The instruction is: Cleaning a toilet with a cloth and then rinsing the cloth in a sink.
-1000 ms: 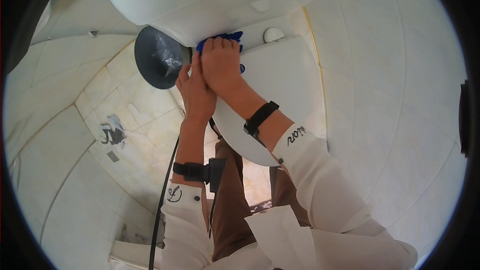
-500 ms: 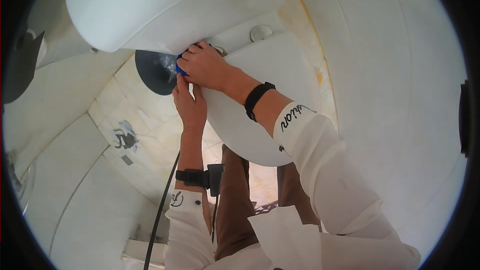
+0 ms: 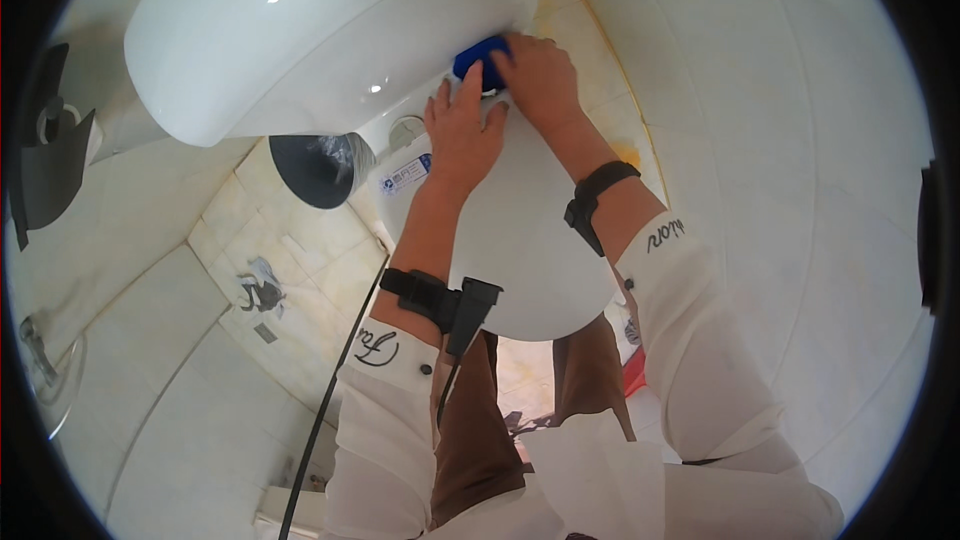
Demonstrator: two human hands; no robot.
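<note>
Both hands are at the back of a closed white toilet lid (image 3: 530, 240), below the white tank (image 3: 300, 50). My right hand (image 3: 545, 85) grips the right end of a small blue block-like object (image 3: 482, 62), its fingers partly hidden and slightly blurred. What the blue object is cannot be made out. Alongside it, my left hand (image 3: 465, 140) has its fingers stretched and apart, the index fingertip at the blue object's lower edge. A round hinge cover (image 3: 407, 130) shows left of that hand, and a label (image 3: 405, 174) lies on the lid.
A dark bin (image 3: 305, 170) with a plastic liner stands left of the toilet. Crumpled grey material (image 3: 262, 285) lies on the tiled floor near a small drain (image 3: 265, 333). A black cable (image 3: 325, 410) runs past my left forearm. The wall (image 3: 790, 190) rises close on the right.
Both hands have moved right along the back of the lid, and the blue object has gone with my right hand. The left hinge cover and label now show. The view has shifted slightly.
</note>
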